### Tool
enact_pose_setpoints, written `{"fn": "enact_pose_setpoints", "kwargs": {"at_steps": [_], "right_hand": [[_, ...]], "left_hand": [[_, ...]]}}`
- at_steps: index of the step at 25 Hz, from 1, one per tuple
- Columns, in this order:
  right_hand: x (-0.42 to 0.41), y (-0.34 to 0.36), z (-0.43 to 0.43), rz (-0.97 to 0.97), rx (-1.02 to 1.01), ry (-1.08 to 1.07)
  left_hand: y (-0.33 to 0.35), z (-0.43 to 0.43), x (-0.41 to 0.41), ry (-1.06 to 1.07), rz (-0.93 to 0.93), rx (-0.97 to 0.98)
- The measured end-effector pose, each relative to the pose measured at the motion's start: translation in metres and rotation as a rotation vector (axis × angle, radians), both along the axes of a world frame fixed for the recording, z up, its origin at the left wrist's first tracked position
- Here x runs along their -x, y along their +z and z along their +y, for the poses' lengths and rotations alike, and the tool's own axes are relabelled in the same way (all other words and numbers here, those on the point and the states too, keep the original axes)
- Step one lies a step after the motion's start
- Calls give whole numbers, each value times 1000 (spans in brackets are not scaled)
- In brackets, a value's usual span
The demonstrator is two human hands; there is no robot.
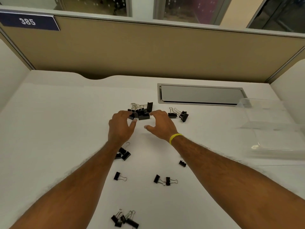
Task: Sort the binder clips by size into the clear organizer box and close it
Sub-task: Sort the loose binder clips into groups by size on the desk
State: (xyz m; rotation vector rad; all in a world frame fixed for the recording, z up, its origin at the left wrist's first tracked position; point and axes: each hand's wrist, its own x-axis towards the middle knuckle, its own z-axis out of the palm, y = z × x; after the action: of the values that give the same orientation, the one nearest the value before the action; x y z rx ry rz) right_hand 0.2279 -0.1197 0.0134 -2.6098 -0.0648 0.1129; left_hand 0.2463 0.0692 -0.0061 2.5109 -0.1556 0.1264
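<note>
Black binder clips lie scattered on the white desk [49,129]. A pile of larger clips [142,111] sits at the middle. My left hand [121,126] and my right hand [160,123] flank the pile, fingers spread and loosely curved, fingertips at its edges; neither holds a clip. Two more large clips [179,114] lie to the right of the pile. Smaller clips lie nearer me: a cluster [123,154] partly under my left wrist, a single one [119,176], a pair [165,180], one [182,163] beside my right forearm, and a group [124,219] at the front edge. The clear organizer box [272,129] stands open at the right.
A grey cable hatch [200,95] is set into the desk behind the clips. A tan partition wall [148,52] closes the back, with a "385" sign [28,21] at the upper left. White side panels bound the desk left and right.
</note>
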Motion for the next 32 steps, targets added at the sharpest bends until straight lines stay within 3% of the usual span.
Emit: {"fn": "enact_pose_setpoints", "kwargs": {"at_steps": [5, 14, 21, 32], "right_hand": [[59, 4, -19, 40, -4, 36], [160, -4, -57, 79, 57, 53], [212, -22, -55, 163, 86, 63], [225, -26, -30, 155, 114, 64]], "left_hand": [[8, -5, 48, -97, -44, -113], [16, -27, 139, -318, 46, -236], [0, -39, 194, -550, 246, -383], [-8, -40, 231, -491, 188, -313]]}}
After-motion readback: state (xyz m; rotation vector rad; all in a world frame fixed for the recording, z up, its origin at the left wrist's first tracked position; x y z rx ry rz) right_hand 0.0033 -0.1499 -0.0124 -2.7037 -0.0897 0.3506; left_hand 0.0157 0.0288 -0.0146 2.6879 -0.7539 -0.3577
